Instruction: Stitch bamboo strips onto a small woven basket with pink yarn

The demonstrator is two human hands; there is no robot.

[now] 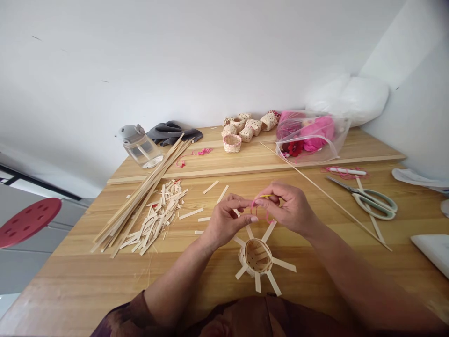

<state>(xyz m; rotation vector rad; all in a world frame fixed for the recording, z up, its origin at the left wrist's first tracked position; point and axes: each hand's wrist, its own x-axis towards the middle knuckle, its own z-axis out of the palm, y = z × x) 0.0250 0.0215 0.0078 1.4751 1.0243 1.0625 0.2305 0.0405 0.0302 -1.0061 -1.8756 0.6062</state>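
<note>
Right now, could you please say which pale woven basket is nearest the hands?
The round pale basket below the left hand and right hand, wood strips splayed outward; the other pale woven baskets sit farther back.

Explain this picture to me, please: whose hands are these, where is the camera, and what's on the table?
There is no machine here: a person works bare-handed, and this single picture comes from a camera worn on their head, looking forward and down. The right hand holds a slim yellow stick; a thin pink strand loops by the fingertips of the left hand. On the brown wooden table below sits a small, round, pale woven basket with flat strips splaying outward. To the left lies a heap of short pale strips; to the right, scissors with pale green handles.
</note>
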